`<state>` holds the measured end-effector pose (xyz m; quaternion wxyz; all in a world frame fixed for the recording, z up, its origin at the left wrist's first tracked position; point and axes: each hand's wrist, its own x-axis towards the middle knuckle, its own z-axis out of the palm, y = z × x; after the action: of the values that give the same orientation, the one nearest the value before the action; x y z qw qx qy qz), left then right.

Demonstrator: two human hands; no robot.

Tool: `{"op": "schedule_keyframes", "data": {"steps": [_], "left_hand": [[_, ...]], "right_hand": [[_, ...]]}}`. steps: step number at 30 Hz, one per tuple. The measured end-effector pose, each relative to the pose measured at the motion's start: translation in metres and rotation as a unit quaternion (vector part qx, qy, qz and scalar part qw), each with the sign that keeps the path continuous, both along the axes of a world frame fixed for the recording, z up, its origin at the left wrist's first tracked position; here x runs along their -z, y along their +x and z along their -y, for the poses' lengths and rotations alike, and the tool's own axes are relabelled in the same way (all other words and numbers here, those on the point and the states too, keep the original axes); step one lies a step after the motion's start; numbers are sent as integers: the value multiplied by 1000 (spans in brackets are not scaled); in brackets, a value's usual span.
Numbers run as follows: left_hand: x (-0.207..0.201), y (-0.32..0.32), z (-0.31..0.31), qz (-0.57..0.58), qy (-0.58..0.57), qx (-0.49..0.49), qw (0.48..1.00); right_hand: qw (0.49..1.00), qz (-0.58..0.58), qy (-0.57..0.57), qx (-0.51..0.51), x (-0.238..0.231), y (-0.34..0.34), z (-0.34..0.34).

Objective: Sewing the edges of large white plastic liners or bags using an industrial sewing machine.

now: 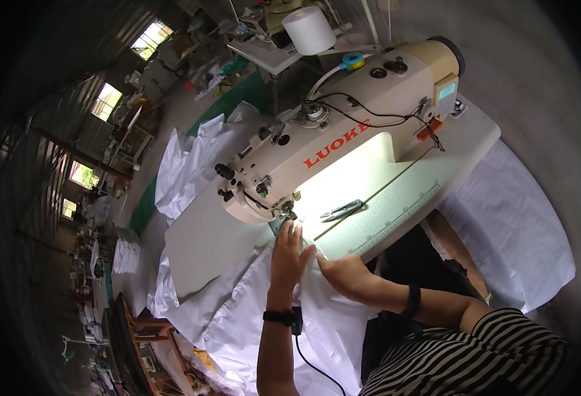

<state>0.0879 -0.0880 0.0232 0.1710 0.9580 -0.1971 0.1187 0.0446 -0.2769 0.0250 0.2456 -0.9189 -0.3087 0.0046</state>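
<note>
White fabric [231, 323] under both hands at an industrial sewing machine [396, 99], centre of the frame
The fabric runs from lower centre up to the needle end. The left hand [289, 256] has its grip open, fingers laid out by the needle area; the right hand [344, 272] curls at the fabric's edge, but whether its grip pinches cannot be told. With fingertips so near the needle, a slip could mean a prick; bunched folds could drag the edge askew, and the thread snips [343, 210] on the surface [396, 181] could snag cloth.
</note>
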Motion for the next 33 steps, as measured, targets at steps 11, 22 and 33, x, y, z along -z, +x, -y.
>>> {"op": "schedule_keyframes", "data": {"steps": [11,22,33], "left_hand": [[-2,7,-1,-36,-92,-8,995],[18,-24,15,-19,67,-135,988],[20,-8,1,-21,55,-109,992]], "right_hand": [[1000,-9,3,-1,3,12,-3],[1000,8,-10,-5,12,16,-12],[974,72,215,-1,-26,124,16]]}}
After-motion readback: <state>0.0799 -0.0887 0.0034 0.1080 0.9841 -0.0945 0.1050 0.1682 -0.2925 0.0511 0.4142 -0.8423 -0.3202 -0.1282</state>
